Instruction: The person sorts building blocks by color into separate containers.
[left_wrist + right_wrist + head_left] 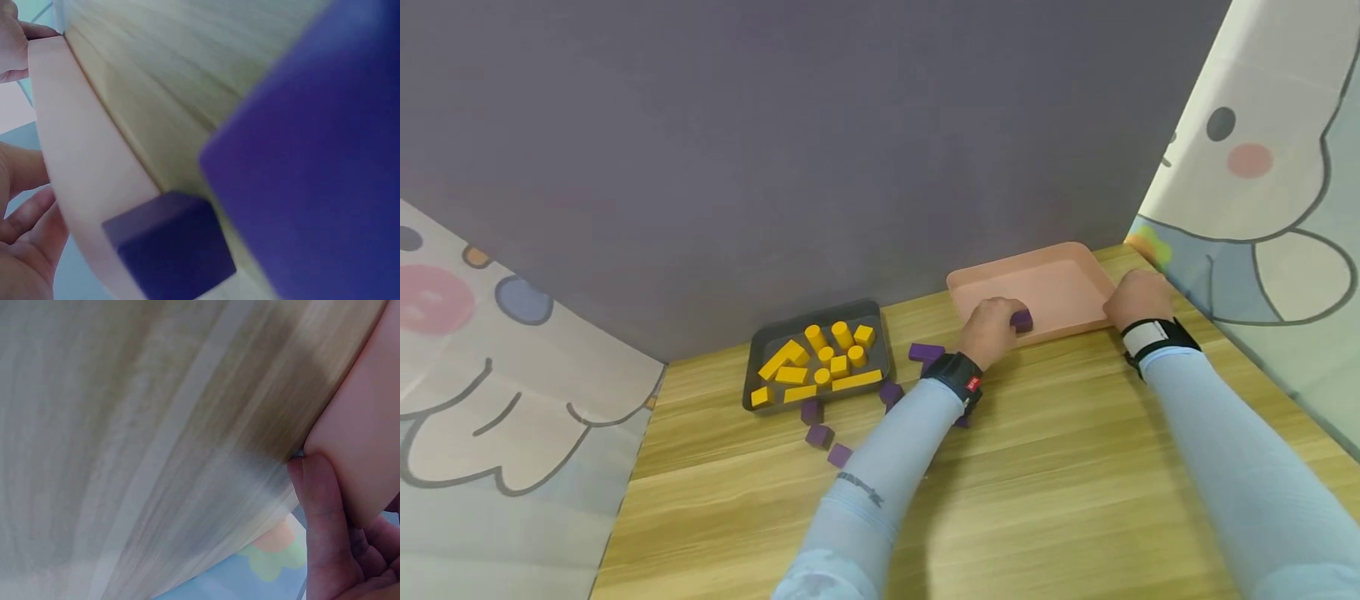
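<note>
My left hand (pixel 991 332) reaches over the near left corner of a shallow pink tray (pixel 1051 287), its fingers curled at a purple block (pixel 1021 321). In the left wrist view the tray's wall hides the ends of those fingers (pixel 44 228) and that block. My right hand (pixel 1138 298) grips the tray's near right corner. Seen from the right wrist, the thumb (pixel 322 494) lies outside the pink wall (pixel 369 425), with fingers curled on the other side. Another purple block (pixel 175 250) stands outside the tray, close to its wall in the left wrist view.
A dark grey tray (pixel 886 358) of yellow blocks (pixel 792 375) stands to the left. Purple blocks lie in front of it, such as one cube (pixel 820 436), and a purple bar (pixel 927 352) lies between the trays. A grey wall (pixel 850 167) rises behind the wooden table (pixel 1060 467).
</note>
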Demonstrator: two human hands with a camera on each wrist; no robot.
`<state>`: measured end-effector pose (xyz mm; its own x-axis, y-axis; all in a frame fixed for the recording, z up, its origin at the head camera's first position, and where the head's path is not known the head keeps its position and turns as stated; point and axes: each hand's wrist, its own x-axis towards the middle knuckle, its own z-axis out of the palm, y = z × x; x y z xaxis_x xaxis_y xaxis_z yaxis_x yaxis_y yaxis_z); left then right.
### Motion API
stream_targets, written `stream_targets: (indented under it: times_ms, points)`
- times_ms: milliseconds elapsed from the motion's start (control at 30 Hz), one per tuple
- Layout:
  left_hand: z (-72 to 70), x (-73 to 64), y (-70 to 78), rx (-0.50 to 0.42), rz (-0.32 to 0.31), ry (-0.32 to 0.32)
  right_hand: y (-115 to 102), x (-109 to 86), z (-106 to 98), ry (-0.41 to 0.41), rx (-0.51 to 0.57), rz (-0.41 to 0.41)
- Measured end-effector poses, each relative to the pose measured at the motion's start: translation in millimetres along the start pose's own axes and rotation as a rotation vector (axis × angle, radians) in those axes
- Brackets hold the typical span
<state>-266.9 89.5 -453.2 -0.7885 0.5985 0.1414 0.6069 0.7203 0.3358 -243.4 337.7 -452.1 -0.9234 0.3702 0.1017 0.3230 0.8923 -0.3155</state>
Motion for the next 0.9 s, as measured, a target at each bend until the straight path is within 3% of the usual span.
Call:
stream_targets:
  times_ms: [233,533,733,900]
  points:
    - [-25.3,-14.2,-4.7,0.016,0.059,0.072,10,5.0,1,-0.028,0.021,-0.009]
    - [-58.7,-42.4,-14.0,-0.012,0.101,0.101,62,-2.1,-21,-0.033,-0.003,0.030]
    - [-70.9,-83.5,-49.0,-0.060,0.072,0.117,90,-10.9,-27,-0.090,-0.019,0.094]
    - [-71.2,-130.5,-90.1,-0.088,-0.042,0.127,95,-11.4,-27,-0.113,-0.029,0.115]
